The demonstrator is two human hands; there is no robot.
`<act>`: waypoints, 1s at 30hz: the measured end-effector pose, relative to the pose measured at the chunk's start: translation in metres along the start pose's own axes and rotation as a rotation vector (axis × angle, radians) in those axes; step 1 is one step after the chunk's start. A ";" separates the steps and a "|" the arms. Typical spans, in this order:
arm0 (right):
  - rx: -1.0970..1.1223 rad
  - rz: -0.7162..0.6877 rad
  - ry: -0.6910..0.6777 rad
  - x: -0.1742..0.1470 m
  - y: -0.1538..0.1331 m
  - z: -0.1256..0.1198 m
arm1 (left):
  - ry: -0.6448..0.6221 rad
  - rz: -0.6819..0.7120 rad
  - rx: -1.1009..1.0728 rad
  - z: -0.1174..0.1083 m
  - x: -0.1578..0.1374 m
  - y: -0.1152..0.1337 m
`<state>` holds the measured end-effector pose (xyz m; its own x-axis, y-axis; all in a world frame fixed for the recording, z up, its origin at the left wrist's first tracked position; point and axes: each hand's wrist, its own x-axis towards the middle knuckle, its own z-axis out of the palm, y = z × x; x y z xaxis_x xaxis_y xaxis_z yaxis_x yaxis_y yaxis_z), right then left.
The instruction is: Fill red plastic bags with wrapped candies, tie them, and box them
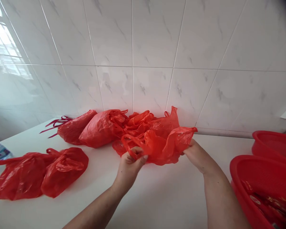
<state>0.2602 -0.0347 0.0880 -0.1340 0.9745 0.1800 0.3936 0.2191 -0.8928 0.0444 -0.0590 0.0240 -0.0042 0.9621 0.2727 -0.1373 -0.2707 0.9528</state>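
Note:
A thin red plastic bag (160, 149) is spread between my two hands above the white table. My left hand (131, 163) pinches one of its handle loops, thumb against the fingers. At the bag's right end, my right hand (193, 152) grips the plastic, its fingertips mostly hidden behind the film. The bag looks limp, and I cannot see anything inside. Just behind it lie more crumpled red plastic bags (139, 122). To their left a filled red bag (98, 128) rests on its side.
Another full bag with purple ties (75, 128) leans near the tiled wall (152, 86). Knotted red bags (64, 171) sit at the front left of the white table (95, 203). On the right stand a red basket with red packets (238, 171) and a second red basket (257, 138).

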 end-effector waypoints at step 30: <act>-0.151 0.071 -0.275 -0.032 0.010 0.067 | 0.118 -0.334 -0.590 -0.019 -0.038 0.040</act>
<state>0.2073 -0.0666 0.0453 -0.3339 0.9425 -0.0168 0.5385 0.1761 -0.8240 0.0206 -0.1053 0.0489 0.0286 0.9971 -0.0710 -0.6662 0.0720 0.7423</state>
